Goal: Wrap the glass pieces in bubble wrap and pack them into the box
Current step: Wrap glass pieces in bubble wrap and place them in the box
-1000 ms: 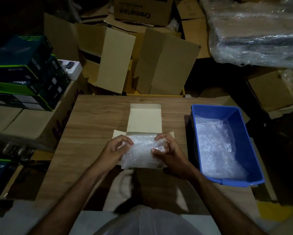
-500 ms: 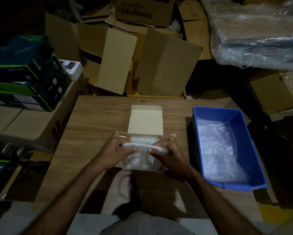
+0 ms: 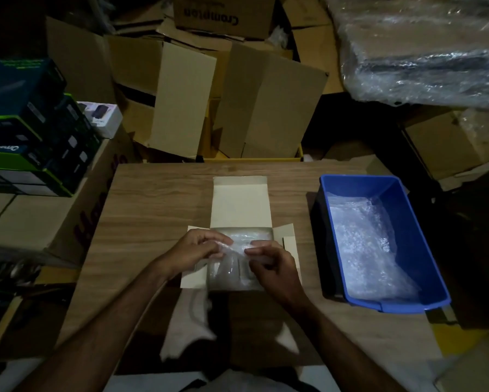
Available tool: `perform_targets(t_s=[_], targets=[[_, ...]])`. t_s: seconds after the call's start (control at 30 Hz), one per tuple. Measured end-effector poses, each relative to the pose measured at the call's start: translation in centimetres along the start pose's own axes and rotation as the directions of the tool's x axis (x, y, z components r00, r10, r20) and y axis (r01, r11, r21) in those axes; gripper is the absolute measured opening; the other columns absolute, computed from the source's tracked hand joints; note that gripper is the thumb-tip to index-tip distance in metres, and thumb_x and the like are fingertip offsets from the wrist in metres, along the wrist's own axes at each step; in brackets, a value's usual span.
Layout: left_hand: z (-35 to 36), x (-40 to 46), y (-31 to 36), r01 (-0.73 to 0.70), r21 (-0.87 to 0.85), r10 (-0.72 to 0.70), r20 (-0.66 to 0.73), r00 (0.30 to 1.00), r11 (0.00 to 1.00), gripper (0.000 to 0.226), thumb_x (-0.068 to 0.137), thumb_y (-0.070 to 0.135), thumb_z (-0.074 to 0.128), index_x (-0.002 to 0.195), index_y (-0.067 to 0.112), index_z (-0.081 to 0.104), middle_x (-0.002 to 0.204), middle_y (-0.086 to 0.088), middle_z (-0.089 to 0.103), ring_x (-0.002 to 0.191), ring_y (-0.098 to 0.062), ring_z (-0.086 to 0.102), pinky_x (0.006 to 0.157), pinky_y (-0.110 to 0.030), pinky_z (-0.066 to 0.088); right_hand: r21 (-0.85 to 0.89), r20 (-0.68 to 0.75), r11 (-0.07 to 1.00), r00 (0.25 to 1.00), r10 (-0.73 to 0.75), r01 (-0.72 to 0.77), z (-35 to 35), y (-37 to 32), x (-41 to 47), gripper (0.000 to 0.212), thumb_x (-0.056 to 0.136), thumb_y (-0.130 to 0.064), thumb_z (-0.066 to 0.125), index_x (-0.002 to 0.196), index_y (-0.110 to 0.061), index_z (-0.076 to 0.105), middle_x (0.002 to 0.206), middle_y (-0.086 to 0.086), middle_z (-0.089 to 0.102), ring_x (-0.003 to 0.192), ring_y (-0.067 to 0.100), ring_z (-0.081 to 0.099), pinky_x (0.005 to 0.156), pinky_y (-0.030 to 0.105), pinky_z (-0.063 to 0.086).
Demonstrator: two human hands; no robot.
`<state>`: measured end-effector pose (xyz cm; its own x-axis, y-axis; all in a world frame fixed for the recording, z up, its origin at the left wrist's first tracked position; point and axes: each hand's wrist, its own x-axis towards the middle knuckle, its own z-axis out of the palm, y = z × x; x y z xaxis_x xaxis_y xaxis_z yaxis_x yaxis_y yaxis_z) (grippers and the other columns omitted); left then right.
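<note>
Both hands, L (image 3: 193,250) & R (image 3: 268,260), pinching bubble wrap (image 3: 232,261) over open box (image 3: 240,205) on table (image 3: 152,199).

Person is wearing a light, whitish top (image 3: 232,380), showing at frame bottom. Both forearms are showing bare, w/ no sleeves reaching them. Left grip (image 3: 200,250) and right grip (image 3: 271,264) are going ungloved.

The clear bubble-wrapped bundle (image 3: 232,267) lay inside the small open cream box (image 3: 240,205), whose lid flap lay flat, pointing away.
</note>
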<state>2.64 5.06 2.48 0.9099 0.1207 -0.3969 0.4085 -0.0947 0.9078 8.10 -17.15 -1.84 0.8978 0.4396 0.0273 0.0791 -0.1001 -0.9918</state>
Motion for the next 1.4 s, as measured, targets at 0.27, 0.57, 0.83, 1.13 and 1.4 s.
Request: perform_targets(t_s=[0.27,0.57,0.83,1.13,1.4], targets=[[-0.5,5.2,-0.3,-0.191,0.437,0.174,0.078,0.982,0.879,0.02,0.091,-0.002,0.065,0.099,0.009,0.078,0.103,-0.005,0.075,0.093,-0.02,0.07,0.082,-0.032,0.055,-0.452,-0.034,0.891,0.999,0.036,-0.047,1.8,1.7,-1.7,0.021,0.094,-0.024,0.068,0.114,-0.03,0.065,0.098,-0.012,0.071,0.085,0.0,0.067,0.07,0.022,0.057],[1.7,8.3,-2.3,-0.401,0.81,0.403,0.225,0.887,0.429,0.008,0.086,0.005,0.07,0.081,0.009,0.074,0.092,-0.007,0.063,0.08,-0.025,0.064,0.067,-0.042,0.053,-0.718,0.103,0.696,0.987,0.125,-0.013,3.7,3.1,-1.5,0.028,0.093,-0.017,0.067,0.12,-0.017,0.072,0.124,0.003,0.064,0.105,0.02,0.065,0.087,0.03,0.056],[1.6,7.5,-3.4,-0.422,0.876,0.407,0.305,0.861,0.235,0.021,0.092,0.03,0.054,0.083,0.016,0.067,0.087,-0.003,0.063,0.075,-0.024,0.06,0.066,-0.041,0.051,-0.827,0.167,0.561,0.969,0.183,0.037,3.7,3.1,-1.2,0.035,0.096,-0.017,0.058,0.13,-0.021,0.066,0.118,0.005,0.072,0.096,0.025,0.072,0.08,0.036,0.058],[1.2,7.2,-3.9,-0.442,0.896,0.256,0.418,0.871,0.038,0.039,0.098,0.03,0.046,0.134,0.023,0.059,0.122,0.0,0.067,0.106,-0.025,0.062,0.088,-0.042,0.049,-0.906,0.135,0.422,0.958,0.252,0.016,4.0,2.5,-0.3,0.035,0.091,-0.03,0.063,0.126,-0.03,0.065,0.107,0.006,0.072,0.097,0.028,0.07,0.08,0.036,0.057],[1.2,6.4,-5.7,-0.427,0.903,0.191,0.428,0.883,-0.048,0.063,0.103,0.048,0.034,0.153,0.009,0.037,0.149,-0.007,0.05,0.13,-0.026,0.05,0.106,-0.042,0.038,-0.938,0.16,0.342,0.946,0.283,0.056,4.4,2.5,-0.3,0.031,0.093,-0.032,0.054,0.123,-0.028,0.062,0.106,0.007,0.072,0.097,0.031,0.07,0.078,0.035,0.052]])
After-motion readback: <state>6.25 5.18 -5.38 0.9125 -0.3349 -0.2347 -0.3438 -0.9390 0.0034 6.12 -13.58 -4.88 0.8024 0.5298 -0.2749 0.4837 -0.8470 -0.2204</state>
